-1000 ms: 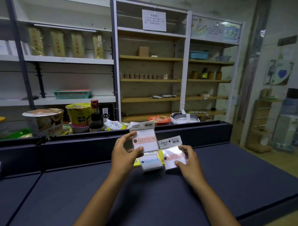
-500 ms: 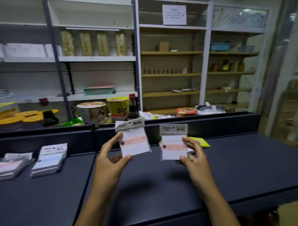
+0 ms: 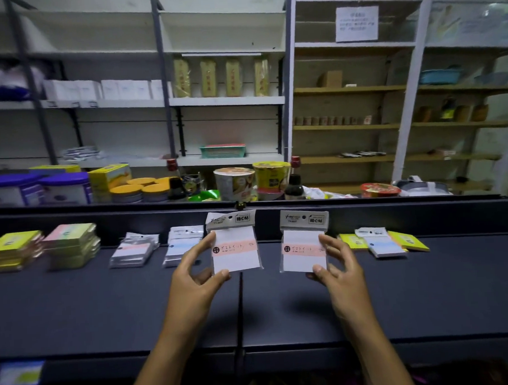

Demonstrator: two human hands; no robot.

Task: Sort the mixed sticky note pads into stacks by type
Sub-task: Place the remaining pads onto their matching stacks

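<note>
Pads now sit higher: left hand (image 3: 192, 282) pinches one pink pad (image 3: 235, 251), right hand (image 3: 338, 273) its twin (image 3: 303, 251); same type, same stack.

The two packs held up, the left pack (image 3: 235, 248) and the right pack (image 3: 304, 248), are white with a pink band and grey tops. The table (image 3: 106, 300) is dark blue. On it sit a yellow stack (image 3: 12, 249), a pink and green stack (image 3: 71, 244), a white pack with a blue band (image 3: 384, 245), and yellow pads (image 3: 409, 241).
</note>
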